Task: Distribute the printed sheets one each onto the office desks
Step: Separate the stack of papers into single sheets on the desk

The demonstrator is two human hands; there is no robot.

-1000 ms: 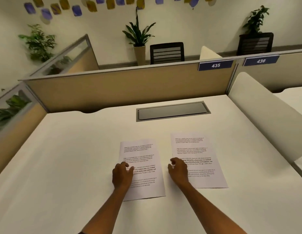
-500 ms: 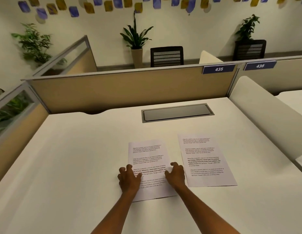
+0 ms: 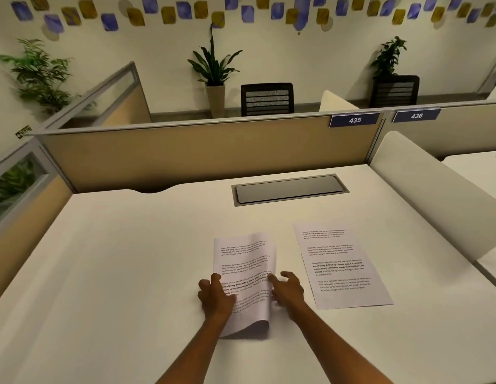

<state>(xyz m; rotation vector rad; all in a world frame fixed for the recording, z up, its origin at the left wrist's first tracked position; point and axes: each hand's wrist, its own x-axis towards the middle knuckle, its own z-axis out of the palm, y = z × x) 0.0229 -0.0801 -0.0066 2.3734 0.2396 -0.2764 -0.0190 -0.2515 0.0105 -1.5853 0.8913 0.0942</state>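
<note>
Lifted now: sheet edge; white desk, partition.

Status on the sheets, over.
Left hand pressing left sheet. Right hand at its curled right edge. Right sheet flat on desk. Nothing in the way.

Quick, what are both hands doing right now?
Left hand: fingers on the curled sheet; grip or press, cannot tell.
Right hand: pinches that sheet's lifted edge.
</note>
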